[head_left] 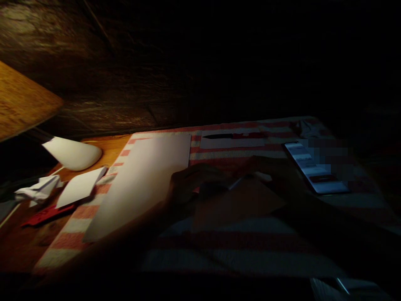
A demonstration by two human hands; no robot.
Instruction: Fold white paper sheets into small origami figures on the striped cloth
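Both hands are in deep shadow over the striped cloth, on either side of a folded-looking sheet of paper [234, 205]. My left hand [191, 182] curls its fingers over the paper's left and upper edge. From the right, my right hand [266, 167] reaches in with bent fingers at the paper's upper right edge. Between the hands a thin bright edge [236, 183] catches light; I cannot make out whether it is a blade or a fold. The fingertips are mostly hidden in the dark.
A large white sheet [150, 167] lies left of the hands. Beyond them a knife [234, 136] rests on a smaller paper. At right is a lit phone [313, 167]. A lamp [73, 152], crumpled paper [40, 188], a white card [81, 187] and a red item [46, 214] sit left.
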